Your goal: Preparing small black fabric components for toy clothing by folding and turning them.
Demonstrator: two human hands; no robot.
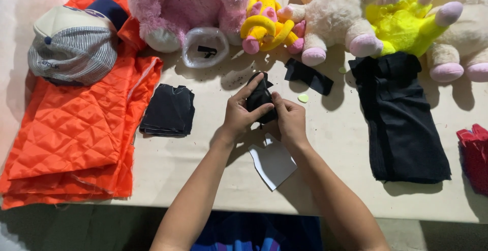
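Note:
Both my hands meet over the middle of the table on one small black fabric piece (259, 97). My left hand (240, 113) grips it from the left, fingers curled over its top. My right hand (290, 119) pinches its lower right edge. A white paper pattern (273, 164) lies on the table just below my wrists. A stack of black fabric pieces (169, 110) sits to the left of my left hand, and a loose black strip (308, 76) lies up to the right.
Folded orange quilted fabric (76, 124) with a cap (73, 45) on it fills the left. Plush toys in pink (190, 7), yellow (264, 19) and cream (335, 22) line the back. A folded black cloth (401, 124) lies right, red fabric (475, 154) at the edge. A clear bag (205, 47) sits near the pink toy.

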